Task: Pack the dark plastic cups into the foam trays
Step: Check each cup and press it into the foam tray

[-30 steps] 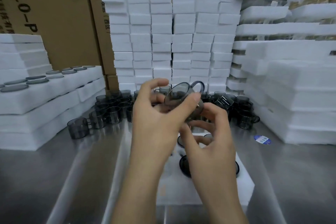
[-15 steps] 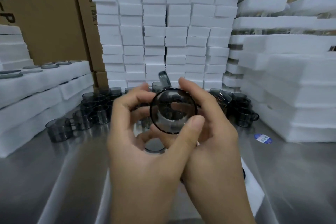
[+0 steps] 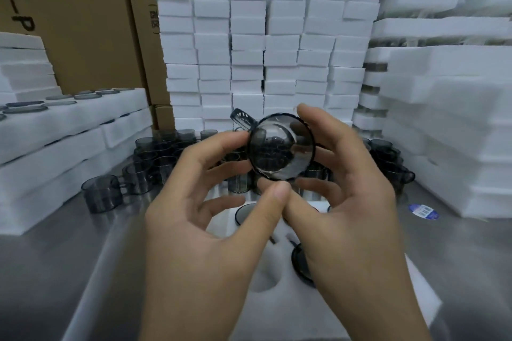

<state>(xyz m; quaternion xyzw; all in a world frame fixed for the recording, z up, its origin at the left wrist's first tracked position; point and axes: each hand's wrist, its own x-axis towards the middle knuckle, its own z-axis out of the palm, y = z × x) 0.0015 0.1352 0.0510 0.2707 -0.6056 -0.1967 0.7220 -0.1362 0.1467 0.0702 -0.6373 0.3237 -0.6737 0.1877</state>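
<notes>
Steel table (image 3: 55,271) lies under my hands, with a white foam tray (image 3: 277,313) on it just before me. Both hands hold one dark cup (image 3: 279,147) in the air above the tray's far end. Its mouth is turned to me and its handle points up and left. My left hand (image 3: 210,230) pinches it, thumb at the lower rim and forefinger near the handle. My right hand (image 3: 352,202) curls round its right side. Two cups (image 3: 245,213) sit in the tray, partly hidden by my hands. Behind, loose cups (image 3: 155,158) crowd the table, then come walls of foam blocks (image 3: 249,50) and cartons (image 3: 83,22). Filled trays (image 3: 69,119) are stacked at left; a blue sticker (image 3: 423,211) lies at right.
</notes>
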